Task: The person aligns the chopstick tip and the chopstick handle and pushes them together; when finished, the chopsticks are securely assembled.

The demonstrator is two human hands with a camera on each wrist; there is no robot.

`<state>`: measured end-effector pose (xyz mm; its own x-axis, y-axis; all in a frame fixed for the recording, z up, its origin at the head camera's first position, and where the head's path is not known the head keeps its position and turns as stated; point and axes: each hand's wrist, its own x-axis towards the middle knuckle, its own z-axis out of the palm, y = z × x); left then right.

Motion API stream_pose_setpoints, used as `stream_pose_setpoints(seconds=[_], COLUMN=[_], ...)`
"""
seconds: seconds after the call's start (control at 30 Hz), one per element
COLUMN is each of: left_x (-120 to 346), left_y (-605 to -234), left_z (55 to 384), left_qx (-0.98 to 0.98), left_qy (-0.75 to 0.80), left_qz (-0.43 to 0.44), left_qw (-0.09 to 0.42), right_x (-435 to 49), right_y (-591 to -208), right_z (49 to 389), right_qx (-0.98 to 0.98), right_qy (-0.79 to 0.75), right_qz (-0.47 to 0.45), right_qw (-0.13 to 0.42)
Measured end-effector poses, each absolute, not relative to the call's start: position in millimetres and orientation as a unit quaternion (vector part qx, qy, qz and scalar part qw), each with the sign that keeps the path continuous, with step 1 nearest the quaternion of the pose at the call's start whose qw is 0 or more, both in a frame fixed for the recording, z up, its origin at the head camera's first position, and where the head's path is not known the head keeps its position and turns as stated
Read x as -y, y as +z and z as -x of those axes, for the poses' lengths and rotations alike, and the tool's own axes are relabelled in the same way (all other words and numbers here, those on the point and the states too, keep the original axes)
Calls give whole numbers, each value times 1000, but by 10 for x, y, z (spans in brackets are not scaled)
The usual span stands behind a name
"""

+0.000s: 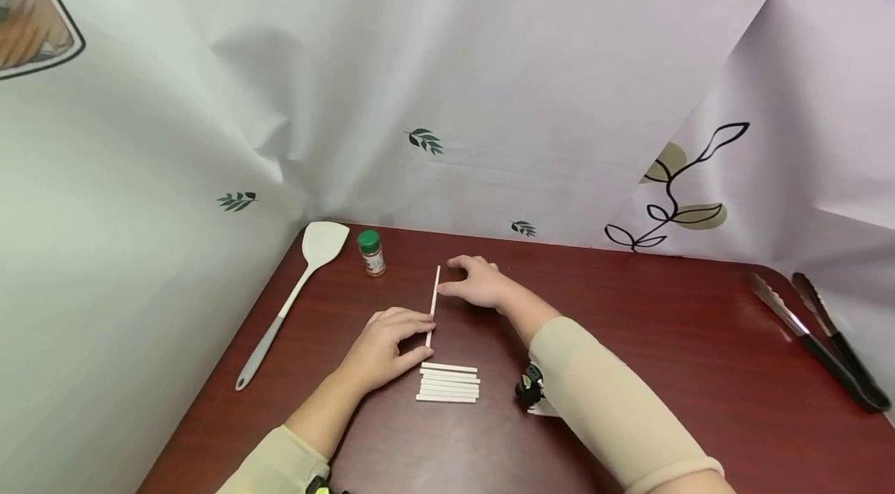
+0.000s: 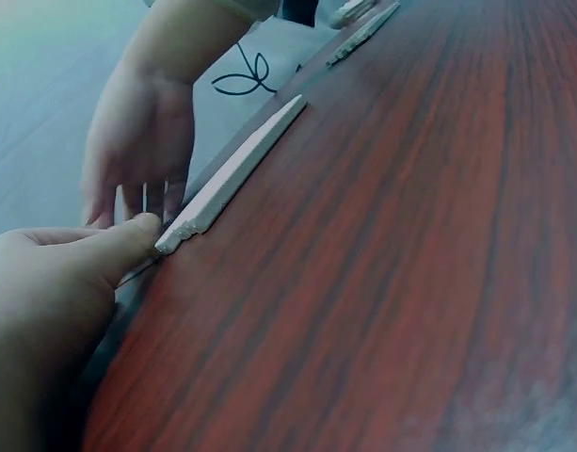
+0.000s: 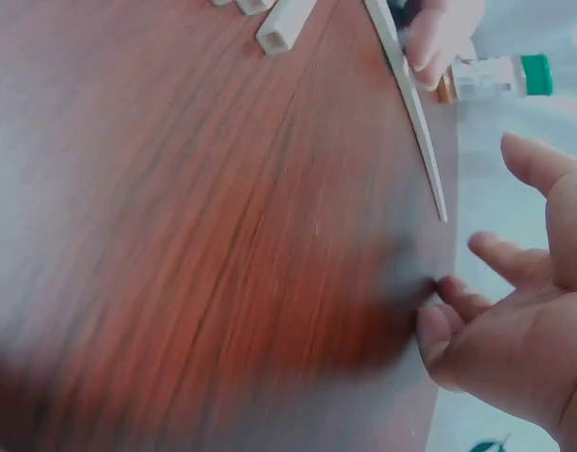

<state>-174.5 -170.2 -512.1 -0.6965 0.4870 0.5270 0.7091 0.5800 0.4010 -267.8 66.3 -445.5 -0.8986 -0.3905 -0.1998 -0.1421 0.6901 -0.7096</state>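
Note:
My left hand (image 1: 384,342) holds a thin white stick (image 1: 436,288) on the dark red table, its index fingertip at the stick's middle and its thumb by the near end. Past the far part of that stick is my right hand (image 1: 478,282), fingers spread and thumb beside the stick. The right wrist view shows this right hand (image 3: 514,292) apart from the stick (image 3: 423,132). Several white sticks (image 1: 449,384) lie side by side in a row just right of my left thumb. Two of them show square hollow ends in the right wrist view.
A small spice jar (image 1: 373,255) with a green cap stands at the back left. Left of it lies a white spatula (image 1: 297,292) with a grey handle. Black-handled metal tongs (image 1: 825,339) rest at the right edge. A patterned white sheet (image 1: 489,90) hangs behind the table.

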Motion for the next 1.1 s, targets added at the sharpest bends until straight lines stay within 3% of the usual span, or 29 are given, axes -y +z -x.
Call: stream_pose_setpoints(seconds=[0.43,0.77,0.93,1.1], left_x=[1657,1483,1385,1265], left_y=[-5101,-5091,-5083,-5088], left_z=[1722,1568,1480,1353], left_qx=[842,846,851,862], left_qy=[-312,-279,-257,-227], left_qz=[372,392,401,396], left_qw=[234,230,221,220], right_x=[-1348,-1938,-2112,-2148], right_y=[-4483,-4510,-4554,-4674], right_z=[2426,2026,1662,1322], right_qx=[-849,-833,-840,-852], right_qy=[-460,-481,-475,-476], right_qz=[148,162,181,192], right_qw=[213,223,189,104])
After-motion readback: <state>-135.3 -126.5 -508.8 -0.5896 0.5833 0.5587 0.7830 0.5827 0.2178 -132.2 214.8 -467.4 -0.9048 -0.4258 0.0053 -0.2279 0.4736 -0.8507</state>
